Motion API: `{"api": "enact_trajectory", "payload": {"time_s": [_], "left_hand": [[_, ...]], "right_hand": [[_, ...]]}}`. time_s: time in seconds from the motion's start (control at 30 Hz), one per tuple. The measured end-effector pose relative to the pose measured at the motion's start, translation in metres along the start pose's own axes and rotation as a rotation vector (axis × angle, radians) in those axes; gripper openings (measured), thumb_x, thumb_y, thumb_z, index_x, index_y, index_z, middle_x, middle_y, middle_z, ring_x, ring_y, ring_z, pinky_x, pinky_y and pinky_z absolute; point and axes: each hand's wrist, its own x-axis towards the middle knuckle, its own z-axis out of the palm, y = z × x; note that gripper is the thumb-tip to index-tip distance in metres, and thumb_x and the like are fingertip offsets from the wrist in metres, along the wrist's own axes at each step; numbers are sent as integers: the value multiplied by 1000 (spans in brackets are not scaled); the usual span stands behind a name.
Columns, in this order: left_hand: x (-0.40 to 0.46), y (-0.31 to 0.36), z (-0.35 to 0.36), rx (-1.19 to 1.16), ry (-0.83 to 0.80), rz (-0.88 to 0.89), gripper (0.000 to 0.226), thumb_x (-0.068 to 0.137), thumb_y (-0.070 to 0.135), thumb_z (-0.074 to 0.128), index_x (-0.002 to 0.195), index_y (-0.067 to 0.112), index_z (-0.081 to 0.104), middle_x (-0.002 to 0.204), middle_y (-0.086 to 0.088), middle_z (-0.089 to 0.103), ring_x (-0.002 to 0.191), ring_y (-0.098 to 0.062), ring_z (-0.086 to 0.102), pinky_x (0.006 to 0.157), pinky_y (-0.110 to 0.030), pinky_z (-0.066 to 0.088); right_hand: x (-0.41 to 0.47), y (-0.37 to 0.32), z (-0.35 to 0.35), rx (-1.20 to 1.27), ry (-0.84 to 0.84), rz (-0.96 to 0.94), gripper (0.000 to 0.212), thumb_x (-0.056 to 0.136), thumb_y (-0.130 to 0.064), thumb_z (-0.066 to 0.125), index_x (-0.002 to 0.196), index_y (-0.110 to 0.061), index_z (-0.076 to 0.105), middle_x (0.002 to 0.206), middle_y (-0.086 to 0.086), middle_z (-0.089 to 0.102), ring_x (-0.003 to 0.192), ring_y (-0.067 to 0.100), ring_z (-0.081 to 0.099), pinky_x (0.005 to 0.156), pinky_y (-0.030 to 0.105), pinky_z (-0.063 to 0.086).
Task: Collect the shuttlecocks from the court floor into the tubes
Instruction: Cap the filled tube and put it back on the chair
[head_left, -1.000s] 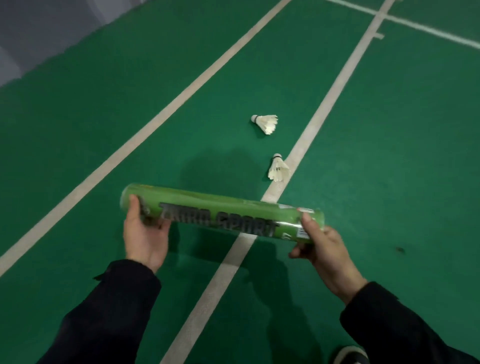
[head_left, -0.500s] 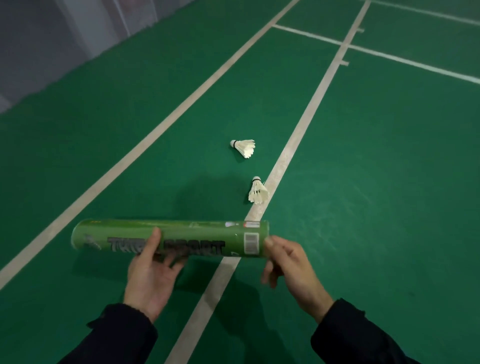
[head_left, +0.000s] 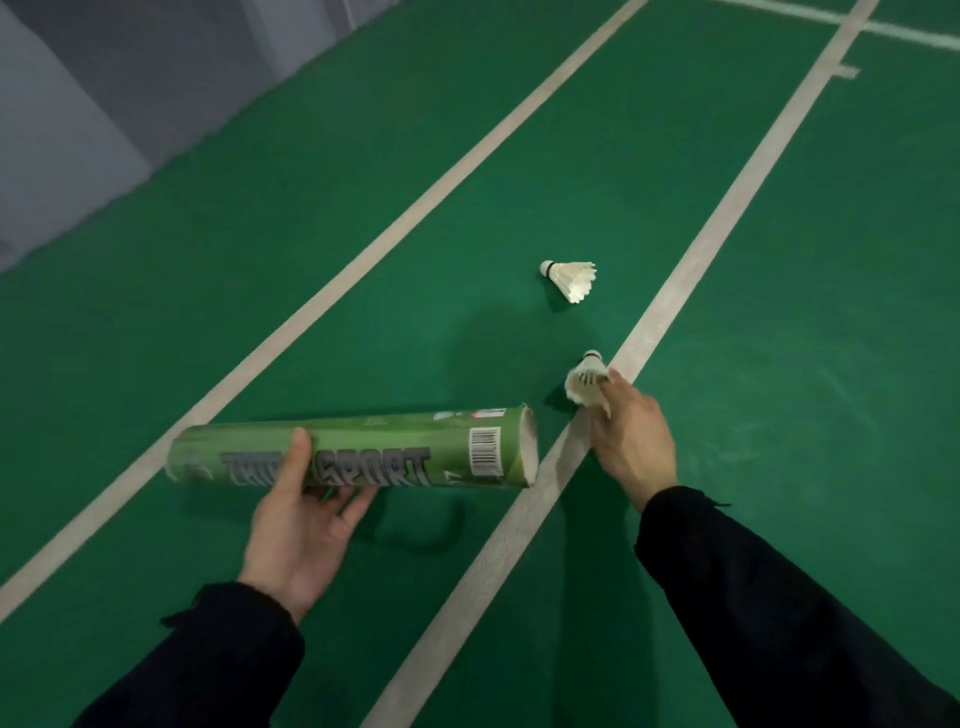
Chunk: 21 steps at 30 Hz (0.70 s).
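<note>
Green tube (head_left: 358, 449) gripped in our left hand (head_left: 301, 525), right hand (head_left: 631, 436) pinching the shuttlecock (head_left: 586, 382) at two o'clock; squeezing could crush feathers.

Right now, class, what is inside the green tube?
The green tube, held by the left hand, shows only a pale rim at its open right end; its contents are hidden.
</note>
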Motion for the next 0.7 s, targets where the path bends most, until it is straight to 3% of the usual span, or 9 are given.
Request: {"api": "enact_trajectory", "payload": {"time_s": [0.1, 0.17, 0.23, 0.33, 0.43, 0.53, 0.7], "left_hand": [[3, -4, 2, 8, 23, -3, 32, 101, 42, 61, 124, 21, 60, 136, -11, 64, 128, -28, 64, 89, -40, 64], [5, -6, 5, -2, 33, -1, 31, 100, 42, 62, 122, 20, 60, 134, -10, 66, 126, -27, 65, 89, -41, 64], [5, -8, 11, -8, 48, -3, 28, 100, 41, 63, 119, 20, 61, 132, -10, 66, 125, -27, 65, 91, -42, 64], [1, -14, 20, 0, 37, -15, 29, 99, 42, 64, 118, 20, 62, 132, -11, 66, 125, -28, 65, 91, -43, 63], [-7, -21, 25, 32, -16, -21, 25, 100, 43, 63, 110, 20, 63, 121, -8, 70, 122, -26, 66, 91, -41, 63], [-15, -25, 28, 39, -66, -23, 24, 100, 43, 62, 108, 20, 64, 117, -6, 73, 123, -25, 67, 93, -42, 63], [-19, -26, 27, 2, -71, -44, 32, 98, 44, 64, 119, 19, 64, 133, -10, 68, 127, -26, 65, 91, -43, 62]], "right_hand": [[-24, -14, -20, 564, 247, 279, 27, 97, -15, 58, 121, -17, 71, 112, -3, 74, 93, 13, 67, 90, 37, 55], [-49, -31, -41, 936, 335, 364, 23, 93, -3, 61, 97, -19, 76, 82, -10, 74, 71, 7, 60, 73, 27, 53], [-74, -44, -57, 1050, 280, 340, 31, 91, 7, 59, 87, -19, 75, 78, -9, 75, 68, 4, 60, 66, 19, 51], [-99, -56, -62, 967, 133, 279, 33, 90, 11, 58, 83, -18, 73, 74, -9, 75, 66, 3, 62, 64, 15, 52], [-106, -62, -56, 831, 46, 216, 24, 89, 2, 66, 83, -20, 73, 84, -3, 71, 68, 4, 57, 63, 18, 47], [-111, -69, -56, 713, 101, 151, 23, 85, -4, 72, 79, -26, 69, 93, -7, 53, 66, 1, 46, 63, 15, 42], [-114, -77, -65, 641, 88, 63, 16, 89, -12, 72, 86, -26, 76, 80, -9, 46, 65, 1, 41, 60, 20, 38]]}}
